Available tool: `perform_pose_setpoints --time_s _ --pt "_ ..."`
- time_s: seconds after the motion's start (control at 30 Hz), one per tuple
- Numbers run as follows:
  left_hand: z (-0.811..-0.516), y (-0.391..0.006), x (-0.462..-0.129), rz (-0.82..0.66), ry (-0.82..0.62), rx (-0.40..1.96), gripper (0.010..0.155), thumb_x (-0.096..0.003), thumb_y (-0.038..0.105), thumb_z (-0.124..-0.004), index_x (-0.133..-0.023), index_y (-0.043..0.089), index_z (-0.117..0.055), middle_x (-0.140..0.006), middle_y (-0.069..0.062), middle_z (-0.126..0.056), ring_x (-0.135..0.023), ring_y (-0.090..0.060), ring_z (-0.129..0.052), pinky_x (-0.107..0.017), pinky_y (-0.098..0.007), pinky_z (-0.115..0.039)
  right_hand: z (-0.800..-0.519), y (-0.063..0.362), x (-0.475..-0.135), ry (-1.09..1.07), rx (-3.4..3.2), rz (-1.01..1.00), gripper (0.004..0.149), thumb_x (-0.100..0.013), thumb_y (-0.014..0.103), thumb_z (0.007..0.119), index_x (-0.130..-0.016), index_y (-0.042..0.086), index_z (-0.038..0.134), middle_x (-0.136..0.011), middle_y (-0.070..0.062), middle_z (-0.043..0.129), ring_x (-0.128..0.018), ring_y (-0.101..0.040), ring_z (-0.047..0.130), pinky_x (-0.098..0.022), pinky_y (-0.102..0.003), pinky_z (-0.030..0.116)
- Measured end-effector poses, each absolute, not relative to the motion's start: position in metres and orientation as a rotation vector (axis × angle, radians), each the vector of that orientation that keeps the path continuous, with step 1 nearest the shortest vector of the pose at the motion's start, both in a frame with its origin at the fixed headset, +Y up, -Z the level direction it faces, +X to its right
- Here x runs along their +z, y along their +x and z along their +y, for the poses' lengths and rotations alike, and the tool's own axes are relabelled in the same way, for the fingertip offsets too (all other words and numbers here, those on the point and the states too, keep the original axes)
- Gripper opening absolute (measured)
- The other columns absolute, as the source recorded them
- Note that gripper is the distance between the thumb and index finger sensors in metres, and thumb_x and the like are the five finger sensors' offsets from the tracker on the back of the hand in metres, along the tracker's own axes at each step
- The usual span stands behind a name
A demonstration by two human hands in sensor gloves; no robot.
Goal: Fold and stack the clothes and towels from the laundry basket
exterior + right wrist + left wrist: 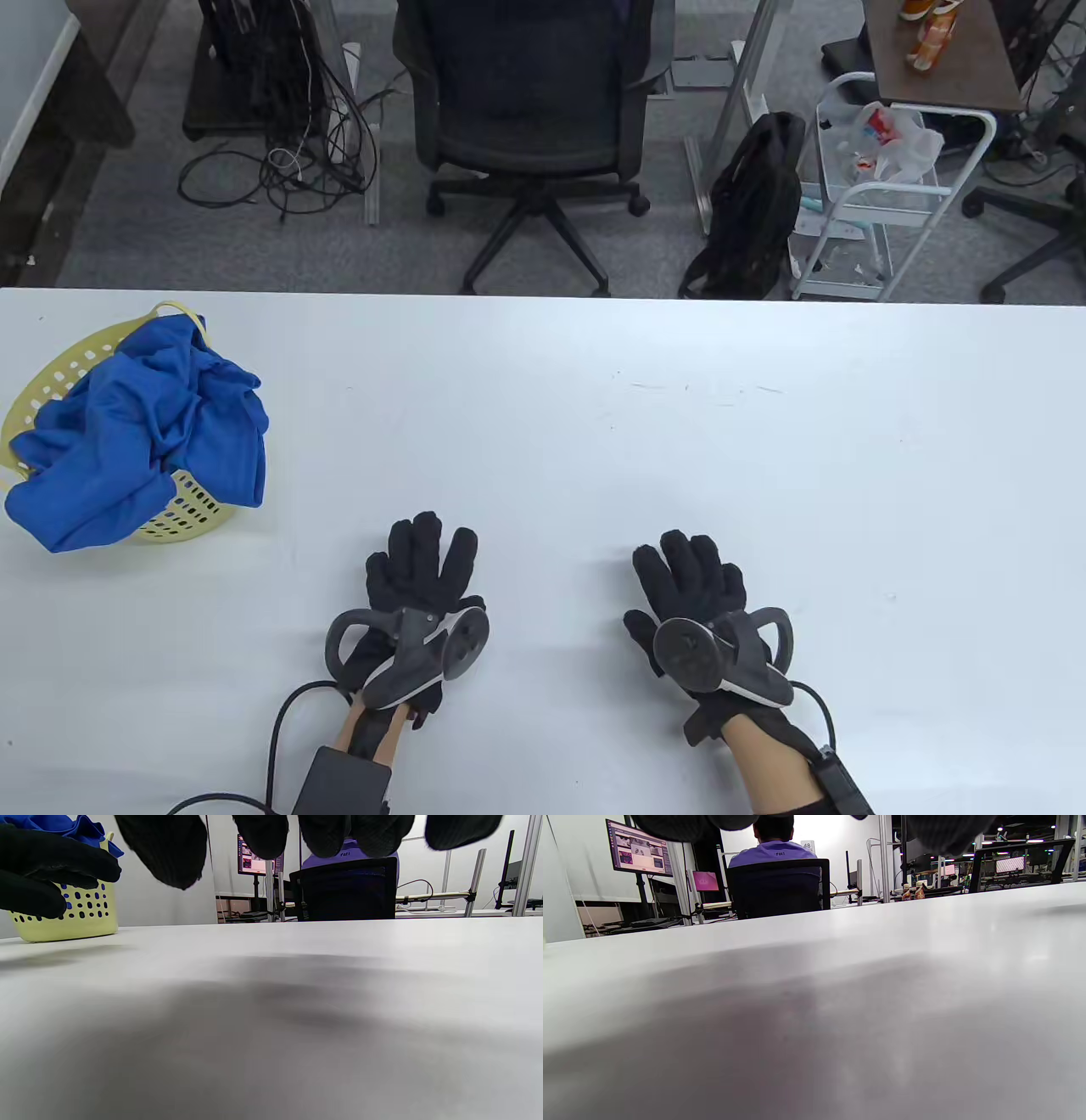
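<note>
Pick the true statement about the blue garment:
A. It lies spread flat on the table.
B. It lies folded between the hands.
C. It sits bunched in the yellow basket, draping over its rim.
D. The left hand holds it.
C: the blue garment is heaped in the yellow basket, spilling over its rim.

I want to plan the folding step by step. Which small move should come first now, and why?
Probably reach the left hand to the blue cloth in the yellow basket: both hands lie flat and hold nothing, and the left is nearer.
</note>
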State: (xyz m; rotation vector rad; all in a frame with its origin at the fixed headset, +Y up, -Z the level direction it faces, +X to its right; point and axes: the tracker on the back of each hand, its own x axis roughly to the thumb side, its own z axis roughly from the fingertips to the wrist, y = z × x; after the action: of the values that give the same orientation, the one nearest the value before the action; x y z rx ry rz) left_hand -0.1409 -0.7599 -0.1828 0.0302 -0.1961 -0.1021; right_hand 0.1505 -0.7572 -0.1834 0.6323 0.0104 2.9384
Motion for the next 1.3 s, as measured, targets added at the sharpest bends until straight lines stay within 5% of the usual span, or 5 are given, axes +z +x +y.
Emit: perform_pose_setpoints --time_s 0.63,0.73,0.9,1.1,1.3 --pt "-0.762 -0.142 -0.184 -0.200 -0.011 -0.065 0.088 -0.0544 0.059 -0.069 -0.123 0.022 -0.028 -0.126 -0.033 -0.029 -0.112 -0.058 -0.048 -0.073 -0.070 -0.060 -0.754 0.162 -0.184 0.571 2.935 -0.005 0.074 -0.066 0.041 0.070 -0.120 0.001 0.041 -0.119 -0.037 0.035 -0.102 -0.067 0.039 -0.064 -0.082 0.046" --pt "-0.757 -0.146 -0.185 -0.159 -0.006 -0.085 0.088 -0.0537 0.058 -0.071 -0.123 0.021 -0.030 -0.126 -0.030 -0.038 -0.110 -0.049 -0.062 -0.073 -0.064 -0.067 -0.753 0.165 -0.185 0.556 2.926 -0.013 0.074 -0.066 0.041 0.070 -0.120 0.001 0.041 -0.119 -0.038 0.035 -0.101 -0.067 0.039 -0.064 -0.081 0.046" --pt "-0.691 -0.195 -0.217 0.111 0.092 -0.132 0.087 -0.0533 0.057 -0.075 -0.123 0.022 -0.036 -0.120 -0.019 -0.060 -0.085 -0.024 -0.089 -0.059 -0.038 -0.084 -0.749 0.169 -0.184 0.535 2.906 -0.037 0.073 -0.066 0.041 0.070 -0.120 0.001 0.041 -0.119 -0.038 0.035 -0.102 -0.066 0.039 -0.064 -0.081 0.047" --pt "-0.589 -0.302 -0.286 0.574 0.004 -0.157 0.091 -0.0548 0.051 -0.081 -0.123 0.012 -0.035 -0.106 -0.018 -0.072 -0.055 -0.011 -0.095 -0.038 -0.022 -0.087 -0.750 0.169 -0.185 0.539 2.899 -0.034 0.072 -0.066 0.040 0.070 -0.120 0.001 0.041 -0.119 -0.038 0.035 -0.102 -0.066 0.040 -0.064 -0.081 0.047" --pt "-0.597 -0.372 -0.327 0.898 -0.362 -0.252 0.109 -0.0510 0.059 -0.084 -0.125 0.012 -0.018 -0.108 -0.027 -0.062 -0.063 -0.016 -0.089 -0.043 -0.025 -0.084 -0.751 0.170 -0.186 0.534 2.890 -0.032 0.072 -0.066 0.040 0.069 -0.120 0.001 0.041 -0.119 -0.037 0.036 -0.102 -0.066 0.041 -0.064 -0.081 0.048"
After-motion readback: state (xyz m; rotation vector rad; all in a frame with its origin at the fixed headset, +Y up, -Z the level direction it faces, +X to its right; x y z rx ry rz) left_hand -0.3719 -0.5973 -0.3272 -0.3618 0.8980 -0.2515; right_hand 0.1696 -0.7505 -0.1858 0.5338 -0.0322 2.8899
